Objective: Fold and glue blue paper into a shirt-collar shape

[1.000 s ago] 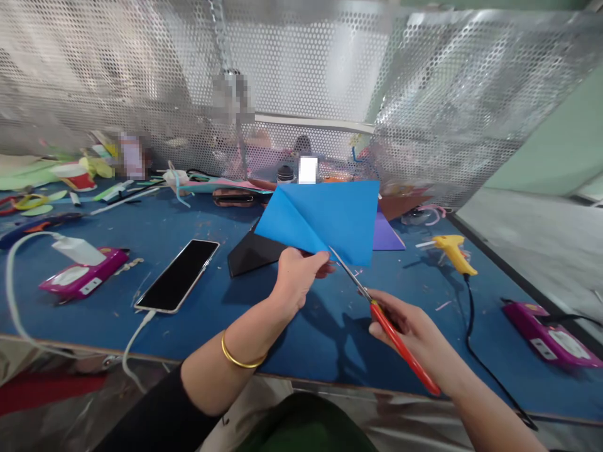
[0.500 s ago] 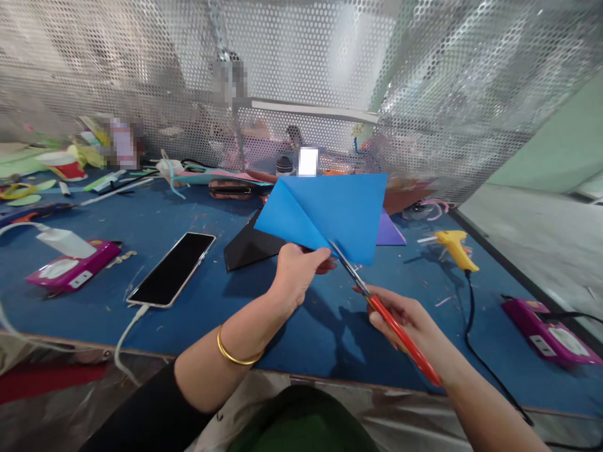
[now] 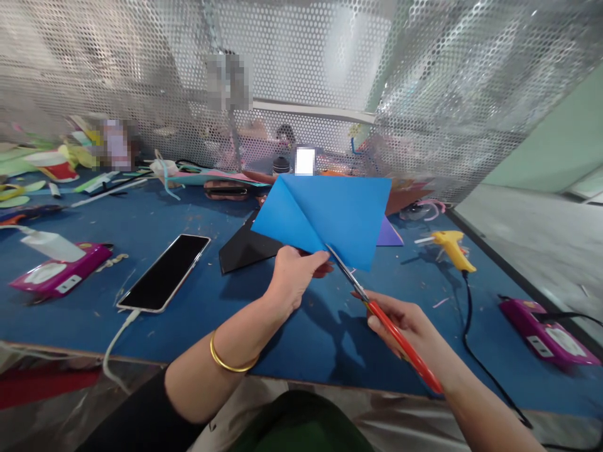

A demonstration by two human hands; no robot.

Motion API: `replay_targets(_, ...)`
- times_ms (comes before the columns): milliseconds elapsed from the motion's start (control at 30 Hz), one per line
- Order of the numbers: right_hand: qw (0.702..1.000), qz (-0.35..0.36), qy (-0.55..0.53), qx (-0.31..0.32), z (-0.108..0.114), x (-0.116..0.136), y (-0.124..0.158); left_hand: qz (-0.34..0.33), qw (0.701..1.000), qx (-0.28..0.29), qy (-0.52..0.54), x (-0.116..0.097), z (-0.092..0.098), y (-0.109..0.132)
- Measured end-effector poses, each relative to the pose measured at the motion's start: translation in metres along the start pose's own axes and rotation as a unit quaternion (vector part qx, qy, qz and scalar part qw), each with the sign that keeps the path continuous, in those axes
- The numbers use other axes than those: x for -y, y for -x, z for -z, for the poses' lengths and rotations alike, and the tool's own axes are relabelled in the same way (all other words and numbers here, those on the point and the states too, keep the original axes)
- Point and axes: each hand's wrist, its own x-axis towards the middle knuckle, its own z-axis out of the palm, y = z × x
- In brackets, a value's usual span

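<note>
A blue sheet of paper [image 3: 343, 210] with a diagonal crease is held up above the table. My left hand [image 3: 299, 270] pinches its lower edge near the crease, thumb on top. In my right hand [image 3: 400, 320] is a pair of scissors [image 3: 393, 329] with red handles. Their blades reach into the lower edge of the sheet, just right of my left thumb. Below and behind the sheet lie a black piece [image 3: 245, 248] and a purple piece [image 3: 390, 233], both partly covered by it.
On the blue table [image 3: 188, 339] a phone [image 3: 164, 273] is plugged into a white cable, beside a magenta power strip [image 3: 66, 270]. To the right are a yellow glue gun [image 3: 452, 248] and another magenta power strip [image 3: 549, 333]. Paper scraps and a red cup [image 3: 54, 164] crowd the back left.
The view has shifted slightly, so the table things sit a little further left. Both hands keep their hold, and the blades stay at the sheet's lower edge.
</note>
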Motion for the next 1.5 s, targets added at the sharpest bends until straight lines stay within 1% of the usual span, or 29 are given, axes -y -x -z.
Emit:
replay_targets(167, 1.000, 0.010, 0.015, -0.023, -0.002, -0.004, 0.001, -0.001, 1.000, 0.005, -0.003, 0.000, 0.001, 0.000)
replay_targets(333, 0.998, 0.031, 0.043, -0.038, -0.005, 0.001, 0.003, 0.007, 1.000, 0.013, -0.003, 0.001, 0.002, -0.001)
replay_targets(533, 0.998, -0.009, 0.008, -0.057, -0.013, 0.005, 0.009, 0.018, 0.999, 0.028, 0.001, -0.001, 0.002, -0.002)
replay_targets(667, 0.999, -0.003, 0.013, -0.052, -0.013, 0.003, 0.009, 0.023, 0.999, 0.033, 0.006, -0.003, 0.003, -0.002)
replay_targets(767, 0.999, 0.002, 0.021, -0.038, -0.011, 0.002, 0.009, 0.015, 1.000, 0.015, 0.016, -0.004, 0.004, -0.004)
replay_targets(900, 0.998, 0.006, 0.021, -0.053, -0.010, 0.001, 0.010, 0.003, 1.000, -0.021, 0.013, -0.004, 0.004, -0.005)
replay_targets(1033, 0.999, 0.028, 0.036, -0.027, -0.008, 0.003, 0.011, 0.000, 1.000, -0.031, 0.003, -0.004, 0.003, -0.005)
replay_targets(1300, 0.996, 0.055, 0.061, 0.032, -0.001, 0.024, 0.015, -0.011, 1.000, -0.024, 0.001, -0.006, 0.004, -0.003)
replay_targets(1400, 0.994, 0.069, 0.069, 0.052, 0.002, 0.021, 0.015, -0.013, 1.000, -0.018, -0.002, -0.006, 0.004, -0.002)
replay_targets(1500, 0.993, 0.076, 0.070, 0.048, 0.004, 0.016, 0.014, -0.013, 1.000, -0.010, -0.004, -0.007, 0.005, -0.002)
